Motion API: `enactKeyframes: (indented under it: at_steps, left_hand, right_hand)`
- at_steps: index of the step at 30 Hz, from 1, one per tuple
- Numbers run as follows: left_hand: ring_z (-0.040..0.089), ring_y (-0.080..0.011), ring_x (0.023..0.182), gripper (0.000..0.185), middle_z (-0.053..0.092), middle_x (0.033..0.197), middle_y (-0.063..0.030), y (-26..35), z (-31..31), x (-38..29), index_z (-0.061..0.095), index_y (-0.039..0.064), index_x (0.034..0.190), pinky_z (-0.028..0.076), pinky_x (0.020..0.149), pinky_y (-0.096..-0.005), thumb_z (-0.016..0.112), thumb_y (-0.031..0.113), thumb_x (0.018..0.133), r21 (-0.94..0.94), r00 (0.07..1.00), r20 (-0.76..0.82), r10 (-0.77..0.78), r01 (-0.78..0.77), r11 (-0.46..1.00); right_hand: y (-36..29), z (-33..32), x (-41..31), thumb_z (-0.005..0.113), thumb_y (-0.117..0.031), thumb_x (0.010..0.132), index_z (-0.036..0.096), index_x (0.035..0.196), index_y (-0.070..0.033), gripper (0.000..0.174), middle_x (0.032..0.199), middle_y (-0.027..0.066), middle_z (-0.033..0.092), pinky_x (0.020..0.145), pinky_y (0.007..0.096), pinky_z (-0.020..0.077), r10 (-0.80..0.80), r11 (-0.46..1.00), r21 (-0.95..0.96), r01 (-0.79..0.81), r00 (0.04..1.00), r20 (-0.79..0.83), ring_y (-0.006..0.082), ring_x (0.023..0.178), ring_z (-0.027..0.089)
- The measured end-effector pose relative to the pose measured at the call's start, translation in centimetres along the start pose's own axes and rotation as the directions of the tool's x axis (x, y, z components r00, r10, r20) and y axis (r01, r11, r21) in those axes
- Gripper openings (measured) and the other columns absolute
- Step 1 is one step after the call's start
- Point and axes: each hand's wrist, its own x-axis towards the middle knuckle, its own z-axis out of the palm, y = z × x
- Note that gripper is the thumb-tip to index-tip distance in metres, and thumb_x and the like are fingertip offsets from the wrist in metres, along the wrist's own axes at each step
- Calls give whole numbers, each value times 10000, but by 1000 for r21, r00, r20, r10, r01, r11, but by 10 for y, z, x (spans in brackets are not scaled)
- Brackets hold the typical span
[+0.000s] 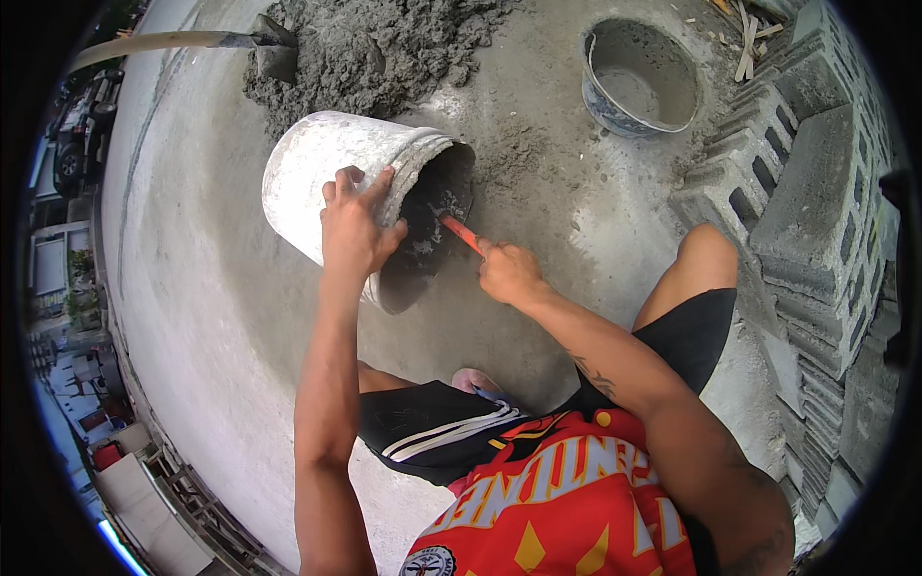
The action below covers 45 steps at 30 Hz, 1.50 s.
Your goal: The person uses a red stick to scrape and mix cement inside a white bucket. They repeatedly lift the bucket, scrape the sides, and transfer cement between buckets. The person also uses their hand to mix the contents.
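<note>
A white plastic bucket [310, 165], smeared with cement, lies tipped on its side with its mouth toward the lower right. My left hand [358, 219] spreads over its upper side near the rim, the thumb at the edge of the mouth. In my right hand [511, 272] is a tool by its orange-red handle [462, 234]. The handle reaches into the bucket's mouth, and the tool's far end is hard to make out in the dark interior. Greyish wet residue clings to the inside wall.
A heap of wet mortar [374, 54] lies beyond the bucket, with a wooden-handled shovel [276, 50] stuck in its left side. A mortar-coated tub [641, 79] stands at the upper right. Hollow concrete blocks [799, 194] are stacked along the right, near wood scraps [749, 43].
</note>
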Motion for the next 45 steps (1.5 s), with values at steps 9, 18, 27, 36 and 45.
enactKeyframes:
  at_steps: [9, 18, 27, 36, 45]
  left_hand:
    - [464, -338, 1190, 594, 533, 1260, -144, 14, 40, 49, 680, 128, 1176, 271, 1045, -527, 661, 511, 722, 58, 989, -116, 88, -82, 995]
    - [490, -316, 1221, 555, 582, 1271, -147, 8, 52, 73, 692, 145, 1161, 308, 1032, -511, 674, 459, 704, -85, 993, -73, 92, -98, 992]
    - [501, -302, 1203, 548, 594, 1248, -144, 9, 52, 82, 700, 131, 1143, 317, 1016, -503, 678, 458, 704, -84, 997, -36, 63, -66, 994]
    - [481, -288, 1216, 537, 576, 1264, -118, 13, 48, 63, 694, 159, 1159, 305, 1040, -478, 691, 446, 705, -49, 998, -51, 47, -49, 998]
    - [487, -307, 1193, 537, 568, 1252, -122, 11, 44, 35, 687, 168, 1170, 318, 1018, -491, 698, 436, 705, -44, 995, -99, 17, -21, 999]
  right_hand:
    - [35, 9, 19, 555, -94, 786, 558, 1278, -29, 496, 922, 185, 643, 610, 379, 555, -35, 957, -289, 29, 999, -15, 284, 706, 678]
    - [-28, -40, 82, 577, -122, 825, 607, 1206, -80, 385, 980, 165, 674, 689, 387, 567, -93, 986, -145, 76, 989, -112, 299, 814, 692]
    - [39, -2, 80, 616, -117, 751, 568, 1235, -94, 486, 984, 197, 627, 693, 436, 550, -131, 974, -195, 118, 990, -58, 342, 802, 667]
    - [18, -12, 74, 597, -135, 803, 601, 1198, -79, 399, 929, 154, 677, 759, 411, 544, -88, 981, -178, 76, 994, -64, 313, 866, 675]
    - [-5, -27, 96, 607, -121, 771, 530, 1321, -122, 555, 897, 144, 699, 754, 408, 547, -139, 985, -119, 124, 982, -126, 309, 871, 681]
